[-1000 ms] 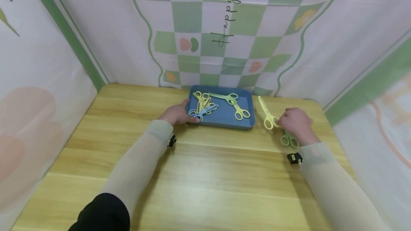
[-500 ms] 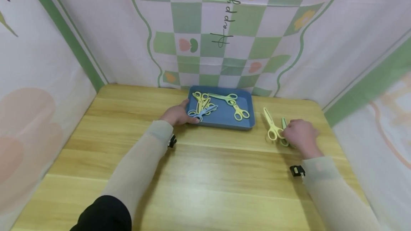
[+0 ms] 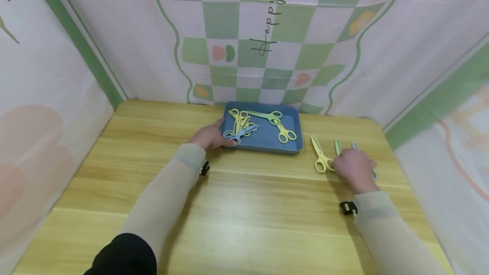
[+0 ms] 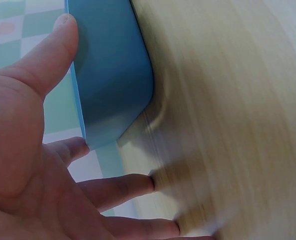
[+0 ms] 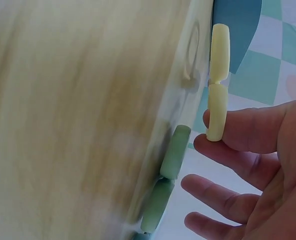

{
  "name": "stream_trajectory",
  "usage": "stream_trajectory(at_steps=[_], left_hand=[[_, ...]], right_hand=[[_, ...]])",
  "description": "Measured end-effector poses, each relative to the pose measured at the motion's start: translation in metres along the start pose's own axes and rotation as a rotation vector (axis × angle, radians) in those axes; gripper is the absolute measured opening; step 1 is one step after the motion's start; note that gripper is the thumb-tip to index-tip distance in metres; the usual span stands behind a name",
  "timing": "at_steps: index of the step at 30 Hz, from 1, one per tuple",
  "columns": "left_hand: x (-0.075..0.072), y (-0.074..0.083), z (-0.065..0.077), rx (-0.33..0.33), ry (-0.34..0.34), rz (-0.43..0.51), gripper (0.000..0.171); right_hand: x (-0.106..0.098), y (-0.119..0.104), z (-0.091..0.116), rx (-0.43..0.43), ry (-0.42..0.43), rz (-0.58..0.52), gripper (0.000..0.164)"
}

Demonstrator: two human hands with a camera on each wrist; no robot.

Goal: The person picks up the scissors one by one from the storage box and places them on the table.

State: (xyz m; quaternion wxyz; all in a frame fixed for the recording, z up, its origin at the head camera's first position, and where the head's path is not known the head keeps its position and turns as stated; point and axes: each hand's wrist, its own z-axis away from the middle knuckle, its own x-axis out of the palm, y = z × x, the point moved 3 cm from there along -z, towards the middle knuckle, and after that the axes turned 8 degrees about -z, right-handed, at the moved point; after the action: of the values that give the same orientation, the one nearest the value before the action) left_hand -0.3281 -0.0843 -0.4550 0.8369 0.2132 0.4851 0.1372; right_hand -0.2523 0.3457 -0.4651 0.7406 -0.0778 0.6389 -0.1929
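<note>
My left hand (image 3: 211, 136) is at the left end of the blue tray (image 3: 263, 144), fingers spread. In the left wrist view, the thumb lies along the tray's wall (image 4: 110, 65) and a fingertip touches its corner. My right hand (image 3: 354, 166) pinches the yellow scissors (image 3: 321, 159) by a handle loop, between thumb and index finger, blades pointing away. In the right wrist view they look slightly off the table, seen edge-on. Under the right hand lie green scissors (image 3: 338, 147), partly hidden, and bluish scissors (image 3: 374, 175), mostly covered.
Inside the tray lie yellow scissors (image 3: 285, 133), green scissors (image 3: 273, 116) and blue scissors (image 3: 244, 132) over more yellow ones at the left. A patterned cloth (image 3: 267, 20) hangs behind the wooden table (image 3: 237, 207), and cloth stands at both sides.
My right hand has moved toward me with the yellow scissors, then a little left. More of the green scissors and the bluish pair now shows. The left hand and tray have stayed put.
</note>
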Motion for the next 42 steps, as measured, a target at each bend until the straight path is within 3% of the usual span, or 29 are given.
stream_trajectory(at_steps=[18,30,42], left_hand=[[0.002,-0.001,-0.003,0.003,-0.003,-0.035,0.113],[0.001,0.000,-0.005,0.014,-0.014,-0.015,0.113],[0.003,-0.001,-0.007,-0.019,-0.037,-0.001,0.112]], right_hand=[[0.006,-0.012,0.002,0.051,0.059,0.018,0.025],[-0.005,-0.014,-0.004,0.032,-0.068,0.048,0.029],[-0.008,-0.010,-0.005,-0.019,-0.053,0.052,0.021]])
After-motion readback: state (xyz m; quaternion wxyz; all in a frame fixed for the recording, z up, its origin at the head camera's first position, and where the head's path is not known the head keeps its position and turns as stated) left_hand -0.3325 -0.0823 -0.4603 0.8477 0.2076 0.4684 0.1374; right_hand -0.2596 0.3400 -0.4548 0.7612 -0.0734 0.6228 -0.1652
